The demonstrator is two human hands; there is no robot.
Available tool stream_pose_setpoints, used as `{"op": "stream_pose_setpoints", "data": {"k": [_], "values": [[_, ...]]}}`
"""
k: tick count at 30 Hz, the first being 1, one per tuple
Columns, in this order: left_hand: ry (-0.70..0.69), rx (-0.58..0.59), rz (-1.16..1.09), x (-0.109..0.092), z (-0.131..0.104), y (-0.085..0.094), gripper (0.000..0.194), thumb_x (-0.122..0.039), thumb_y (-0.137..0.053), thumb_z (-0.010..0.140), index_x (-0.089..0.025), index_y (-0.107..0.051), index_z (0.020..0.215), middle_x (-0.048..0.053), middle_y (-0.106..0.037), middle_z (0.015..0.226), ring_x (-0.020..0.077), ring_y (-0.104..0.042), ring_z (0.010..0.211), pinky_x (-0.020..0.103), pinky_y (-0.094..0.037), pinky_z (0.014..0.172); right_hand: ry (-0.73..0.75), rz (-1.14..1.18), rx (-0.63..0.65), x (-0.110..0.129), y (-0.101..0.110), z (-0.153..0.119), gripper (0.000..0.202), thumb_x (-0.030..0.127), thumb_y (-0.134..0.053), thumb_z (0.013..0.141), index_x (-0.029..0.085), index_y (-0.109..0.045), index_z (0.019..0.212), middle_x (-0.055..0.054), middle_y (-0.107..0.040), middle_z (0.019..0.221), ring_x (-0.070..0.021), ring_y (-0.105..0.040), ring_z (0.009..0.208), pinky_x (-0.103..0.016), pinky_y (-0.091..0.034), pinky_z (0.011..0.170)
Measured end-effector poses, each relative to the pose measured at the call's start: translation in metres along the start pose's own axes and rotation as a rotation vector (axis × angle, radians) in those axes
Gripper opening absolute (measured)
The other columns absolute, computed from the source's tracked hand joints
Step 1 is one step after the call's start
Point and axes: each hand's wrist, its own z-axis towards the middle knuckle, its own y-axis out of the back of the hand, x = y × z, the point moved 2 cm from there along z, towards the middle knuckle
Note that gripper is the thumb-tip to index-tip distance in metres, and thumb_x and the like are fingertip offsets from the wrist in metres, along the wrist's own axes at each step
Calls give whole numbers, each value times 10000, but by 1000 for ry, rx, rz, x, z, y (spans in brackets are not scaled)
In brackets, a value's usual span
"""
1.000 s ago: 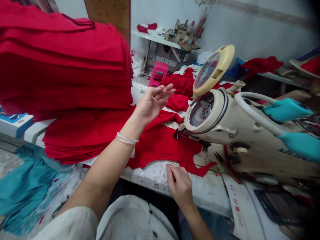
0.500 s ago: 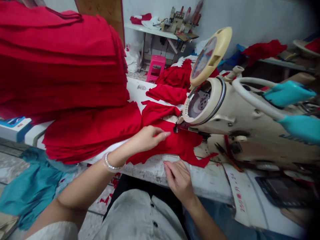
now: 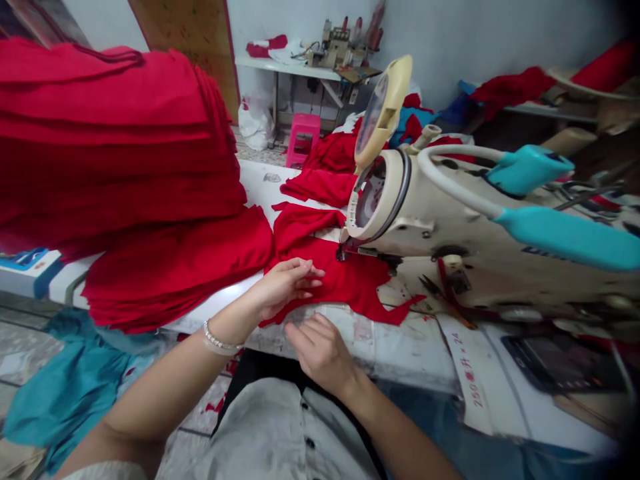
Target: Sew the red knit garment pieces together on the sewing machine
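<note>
My left hand (image 3: 284,285), with a beaded bracelet at the wrist, hovers over a cut red cloth piece (image 3: 350,283), its fingers apart and holding nothing visible. Just below it, by the table's front edge, my right hand (image 3: 323,347) has curled, closed fingers; anything between them is hidden. The red piece lies flat under the needle area of a cream sewing machine (image 3: 425,213). Left of my hands, a fanned stack of red pieces (image 3: 180,270) rests on the table beside a tall red pile (image 3: 115,147).
Scissors (image 3: 447,301) and a dark phone-like device (image 3: 563,360) lie at the right. More red cloth (image 3: 325,185) sits behind the machine. A pink stool (image 3: 303,137) and another machine (image 3: 333,50) stand farther back. Teal cloth (image 3: 75,383) lies at the lower left.
My right hand has moved left, closer to my left hand. My left hand has drawn back slightly left and its fingers have spread. The camera view has shifted.
</note>
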Motion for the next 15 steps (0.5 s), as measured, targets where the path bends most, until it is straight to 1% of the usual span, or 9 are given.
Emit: {"op": "stream_pose_setpoints", "data": {"k": [2,4,6,7,8,10,12,14,15], "values": [[24,22,45,0,-2,3,137,-240,-651,955,-113,-678,911,52,-688,842,68,-621,631,141,-444,522,44,1,25,6,-7,3,291,22,-388,959,101,-665,927,-3,-539,598,-157,-467,581,-330,-357,619],[5,92,70,-6,-6,7,235,-330,-749,886,-98,-714,907,-31,-540,607,27,-448,470,107,-297,406,68,1,37,11,-12,6,304,31,-385,970,121,-662,884,5,-525,589,-153,-456,573,-327,-350,618],[-136,103,37,-20,-12,12,285,-358,-831,799,-96,-724,832,-79,-408,528,9,-323,428,101,-217,372,54,0,40,13,-12,9,301,37,-398,972,135,-656,855,4,-519,592,-158,-452,577,-331,-342,609],[-239,79,-11,-30,-16,16,266,-331,-856,766,-107,-713,785,-75,-422,540,9,-345,445,96,-257,388,33,-3,38,13,-9,10,280,48,-414,974,134,-658,865,-2,-526,604,-164,-460,589,-336,-342,607],[-333,54,-76,-40,-21,19,243,-298,-859,754,-123,-691,738,-53,-491,586,18,-428,494,96,-352,441,6,-7,33,11,-4,10,242,67,-441,977,125,-663,901,-12,-546,628,-172,-476,613,-341,-349,610],[-485,36,-217,-60,-30,25,260,-282,-794,803,-154,-624,653,1,-640,770,71,-606,689,163,-529,647,-53,-20,2,3,10,6,161,105,-506,974,92,-659,1022,-43,-600,703,-191,-519,683,-347,-383,635],[-639,14,-255,-77,-38,33,337,-338,-672,899,-177,-575,619,16,-689,873,107,-654,788,234,-569,763,-111,-44,-33,-8,25,-3,176,119,-561,960,73,-634,1113,-69,-638,774,-204,-545,740,-353,-425,684],[-785,-32,-102,-87,-41,41,363,-421,-596,946,-196,-612,662,6,-679,783,86,-599,626,210,-535,640,-160,-71,-40,-19,37,-17,192,100,-583,945,82,-620,1133,-78,-649,813,-205,-555,765,-352,-450,714],[-832,-55,59,-88,-41,43,351,-452,-600,941,-201,-648,700,-4,-654,705,73,-532,529,193,-481,550,-178,-83,-34,-25,41,-25,191,88,-587,941,89,-617,1129,-78,-648,821,-203,-557,770,-350,-456,720]]}}
